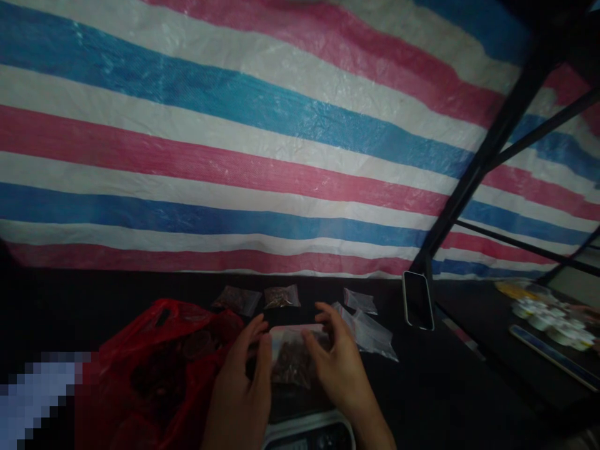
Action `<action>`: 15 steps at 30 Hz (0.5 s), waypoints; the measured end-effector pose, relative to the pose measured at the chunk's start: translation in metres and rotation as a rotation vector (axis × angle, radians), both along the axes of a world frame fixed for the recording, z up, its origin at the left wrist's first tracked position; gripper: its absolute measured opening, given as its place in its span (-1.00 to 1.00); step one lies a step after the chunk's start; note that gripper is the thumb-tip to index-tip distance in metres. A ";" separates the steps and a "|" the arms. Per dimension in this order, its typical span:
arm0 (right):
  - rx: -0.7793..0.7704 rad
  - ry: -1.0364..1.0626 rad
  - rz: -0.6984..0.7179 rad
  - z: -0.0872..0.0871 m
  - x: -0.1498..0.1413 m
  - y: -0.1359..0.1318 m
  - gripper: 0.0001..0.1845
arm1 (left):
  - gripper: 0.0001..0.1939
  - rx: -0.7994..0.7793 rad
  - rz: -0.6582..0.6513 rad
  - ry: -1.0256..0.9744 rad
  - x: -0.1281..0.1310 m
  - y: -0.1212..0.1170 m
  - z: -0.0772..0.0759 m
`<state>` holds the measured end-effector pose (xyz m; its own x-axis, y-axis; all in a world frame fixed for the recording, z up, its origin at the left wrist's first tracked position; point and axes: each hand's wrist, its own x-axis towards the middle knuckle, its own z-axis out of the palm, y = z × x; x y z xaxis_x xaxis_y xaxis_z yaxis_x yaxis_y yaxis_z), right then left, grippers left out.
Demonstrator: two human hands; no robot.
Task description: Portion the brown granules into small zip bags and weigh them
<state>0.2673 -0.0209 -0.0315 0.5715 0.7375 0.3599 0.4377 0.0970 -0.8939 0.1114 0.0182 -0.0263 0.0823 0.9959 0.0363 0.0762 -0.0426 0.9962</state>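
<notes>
Both of my hands hold a small clear plastic bag [291, 356] filled with dark reddish-brown bits, low in the middle of the head view. My left hand [244, 381] pinches its left side and my right hand [335, 362] pinches its right side near the top. The bag hangs above a small white scale [307, 434] at the bottom edge. A red plastic bag [159, 369] with dark contents lies just left of my left hand.
Two filled small bags [237, 299] [281, 295] and several empty clear bags [370, 331] lie on the dark table. A phone [417, 300] leans against a black metal post. At right are white round containers [553, 315]. A striped tarp [262, 137] hangs behind.
</notes>
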 end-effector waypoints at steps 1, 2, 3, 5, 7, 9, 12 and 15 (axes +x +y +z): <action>0.016 -0.066 -0.075 -0.003 0.006 0.000 -0.48 | -0.30 0.016 0.016 0.012 -0.001 0.000 -0.001; 0.032 -0.113 -0.135 -0.005 0.013 -0.001 -0.49 | -0.32 0.027 0.028 0.025 -0.003 -0.001 -0.001; 0.045 -0.140 -0.178 -0.006 0.019 -0.002 -0.50 | -0.34 0.031 0.035 0.034 -0.004 -0.002 0.000; 0.061 -0.156 -0.232 -0.004 0.031 -0.006 -0.51 | -0.38 0.038 0.039 0.046 -0.008 -0.006 0.003; 0.063 -0.157 -0.257 -0.001 0.041 -0.009 -0.52 | -0.40 0.048 0.043 0.043 -0.011 -0.009 0.006; 0.053 -0.159 -0.263 0.001 0.046 -0.012 -0.55 | -0.41 0.044 0.050 0.042 -0.013 -0.012 0.008; 0.043 -0.173 -0.251 0.003 0.048 -0.013 -0.60 | -0.41 0.053 0.078 0.060 -0.016 -0.013 0.009; 0.040 -0.195 -0.222 0.004 0.046 -0.012 -0.64 | -0.46 0.095 0.077 0.068 -0.021 -0.011 0.005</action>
